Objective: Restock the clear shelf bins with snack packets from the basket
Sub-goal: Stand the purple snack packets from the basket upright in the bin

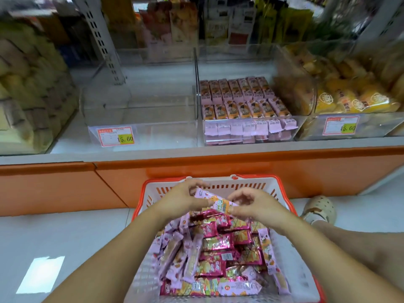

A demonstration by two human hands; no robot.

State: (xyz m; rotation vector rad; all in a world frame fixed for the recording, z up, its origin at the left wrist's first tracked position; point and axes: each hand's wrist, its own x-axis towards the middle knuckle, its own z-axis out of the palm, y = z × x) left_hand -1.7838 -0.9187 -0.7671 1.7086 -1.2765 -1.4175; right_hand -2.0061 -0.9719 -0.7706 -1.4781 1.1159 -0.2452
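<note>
Pinching lilac packet [218,203] in curled left hand [185,197] and right hand [254,204] over basket [258,177] far edge, judged restock under halfway: part-filled bin [247,133], bare bin [142,112] alongside.

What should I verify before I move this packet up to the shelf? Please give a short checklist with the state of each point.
1. Grip: the left hand and the right hand both pinch one lilac packet above the basket: ok.
2. Matching bin: the middle bin holds stocked packets of the same lilac colour: ok.
3. Same print on both: too blurred, cannot tell.
4. Room: bare floor shows behind the rows in that bin: ok.
5. Stock in the empty bin to its left: none, not ok.
</note>
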